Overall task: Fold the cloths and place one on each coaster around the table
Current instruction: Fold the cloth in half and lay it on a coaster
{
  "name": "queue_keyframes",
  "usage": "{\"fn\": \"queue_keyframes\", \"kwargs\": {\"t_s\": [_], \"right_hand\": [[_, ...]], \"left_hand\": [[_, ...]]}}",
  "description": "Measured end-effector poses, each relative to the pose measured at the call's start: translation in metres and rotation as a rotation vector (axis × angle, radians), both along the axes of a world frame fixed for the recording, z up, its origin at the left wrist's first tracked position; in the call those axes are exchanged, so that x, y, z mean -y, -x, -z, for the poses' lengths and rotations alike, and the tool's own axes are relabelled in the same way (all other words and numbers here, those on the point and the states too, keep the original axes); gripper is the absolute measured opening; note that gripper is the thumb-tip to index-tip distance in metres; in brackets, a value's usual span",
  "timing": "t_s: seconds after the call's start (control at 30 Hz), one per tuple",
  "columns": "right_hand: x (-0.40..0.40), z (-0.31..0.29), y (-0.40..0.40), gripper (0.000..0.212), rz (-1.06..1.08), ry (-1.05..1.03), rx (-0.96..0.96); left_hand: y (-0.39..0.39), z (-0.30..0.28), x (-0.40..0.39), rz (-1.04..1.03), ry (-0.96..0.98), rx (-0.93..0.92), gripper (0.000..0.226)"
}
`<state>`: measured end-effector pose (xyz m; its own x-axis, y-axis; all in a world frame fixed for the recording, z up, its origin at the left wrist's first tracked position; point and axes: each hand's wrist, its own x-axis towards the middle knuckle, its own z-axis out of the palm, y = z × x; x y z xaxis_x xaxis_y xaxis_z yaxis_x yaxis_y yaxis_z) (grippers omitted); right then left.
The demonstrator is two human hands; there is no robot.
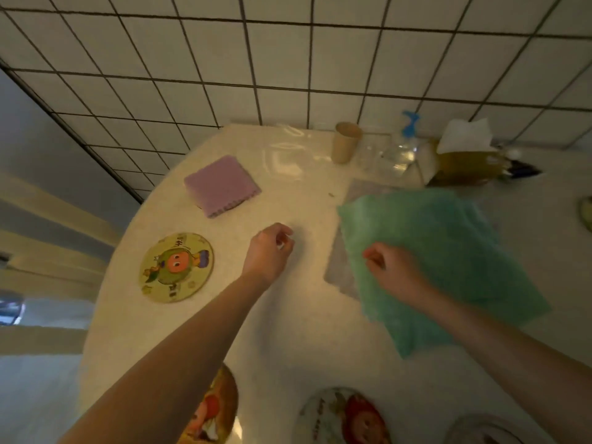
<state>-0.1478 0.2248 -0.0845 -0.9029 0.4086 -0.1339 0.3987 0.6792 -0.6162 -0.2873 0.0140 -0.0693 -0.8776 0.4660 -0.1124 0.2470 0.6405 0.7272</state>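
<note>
A green cloth (448, 251) lies spread flat on the table (288, 315), on top of a pale grey cloth (339, 270) that shows at its left edge. My right hand (390, 267) rests on the green cloth's left part with fingers curled; whether it pinches the fabric is unclear. My left hand (272, 251) hovers over bare table left of it, fingers loosely curled, holding nothing. A folded purple cloth (221, 185) lies at the far left. A round cartoon coaster (176, 267) lies bare at the left edge.
More round coasters sit at the near edge (214, 408), (342, 418), (487, 431), and one at the far right (586, 213). Against the tiled wall stand a paper cup (346, 142), a clear spray bottle (403, 149) and a tissue box (464, 155).
</note>
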Motion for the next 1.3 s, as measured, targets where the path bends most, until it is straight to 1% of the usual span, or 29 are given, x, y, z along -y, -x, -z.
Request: {"fn": "queue_keyframes", "kwargs": {"t_s": [0.07, 0.13, 0.23, 0.37, 0.43, 0.5, 0.6, 0.73, 0.8, 0.87, 0.93, 0.97, 1.0, 1.07, 1.1, 1.13, 1.2, 1.23, 1.27, 1.3], "right_hand": [[-0.019, 0.005, -0.041, 0.01, -0.03, -0.041, 0.021], [-0.042, 0.014, -0.08, 0.012, -0.07, -0.124, 0.054], [-0.075, 0.019, -0.125, 0.021, -0.129, -0.292, 0.126], [-0.109, 0.022, -0.147, 0.037, -0.156, -0.453, 0.158], [-0.118, 0.022, -0.147, 0.041, -0.175, -0.479, 0.175], [-0.124, 0.022, -0.142, 0.042, -0.203, -0.5, 0.204], [-0.125, 0.024, -0.134, 0.037, -0.257, -0.552, 0.192], [-0.132, 0.025, -0.125, 0.016, -0.296, -0.604, 0.111], [-0.135, 0.018, -0.119, 0.009, -0.283, -0.544, 0.078], [-0.14, 0.009, -0.111, 0.002, -0.246, -0.474, 0.056], [-0.145, 0.001, -0.102, 0.008, -0.24, -0.395, 0.077], [-0.15, -0.003, -0.099, 0.014, -0.267, -0.365, 0.078], [-0.154, -0.007, -0.097, 0.023, -0.307, -0.363, 0.085], [-0.16, -0.014, -0.092, 0.039, -0.418, -0.445, 0.089], [-0.163, -0.016, -0.092, 0.041, -0.476, -0.503, 0.092], [-0.165, -0.017, -0.091, 0.037, -0.503, -0.561, 0.093], [-0.166, -0.023, -0.093, 0.03, -0.427, -0.633, 0.075], [-0.167, -0.027, -0.092, 0.026, -0.357, -0.624, 0.057], [-0.167, -0.033, -0.09, 0.021, -0.286, -0.602, 0.027], [-0.164, -0.042, -0.089, 0.017, -0.221, -0.579, -0.011]], "left_hand": [[-0.043, 0.006, -0.018, 0.095, 0.025, -0.002, 0.016], [-0.082, 0.015, -0.038, 0.217, 0.078, -0.043, 0.014], [-0.132, 0.027, -0.073, 0.384, 0.134, -0.094, 0.027], [-0.168, 0.04, -0.114, 0.587, 0.241, -0.307, 0.04], [-0.173, 0.044, -0.128, 0.601, 0.309, -0.35, 0.048], [-0.174, 0.044, -0.137, 0.569, 0.374, -0.353, 0.058], [-0.172, 0.046, -0.141, 0.533, 0.445, -0.395, 0.064], [-0.161, 0.049, -0.142, 0.561, 0.374, -0.345, 0.054], [-0.151, 0.044, -0.141, 0.573, 0.38, -0.289, 0.042], [-0.14, 0.038, -0.137, 0.518, 0.371, -0.261, 0.028], [-0.129, 0.031, -0.132, 0.426, 0.354, -0.23, 0.02], [-0.124, 0.027, -0.129, 0.368, 0.348, -0.21, 0.019], [-0.119, 0.023, -0.128, 0.309, 0.346, -0.185, 0.021], [-0.109, 0.011, -0.127, 0.2, 0.322, -0.148, 0.021], [-0.105, 0.004, -0.128, 0.157, 0.291, -0.136, 0.019], [-0.102, -0.003, -0.128, 0.098, 0.217, -0.107, 0.016], [-0.097, -0.021, -0.124, -0.071, 0.015, 0.036, 0.014], [-0.093, -0.029, -0.123, -0.142, -0.066, 0.105, 0.017], [-0.088, -0.034, -0.122, -0.19, -0.13, 0.129, 0.021], [-0.084, -0.041, -0.119, -0.199, -0.151, 0.105, 0.022]]}}
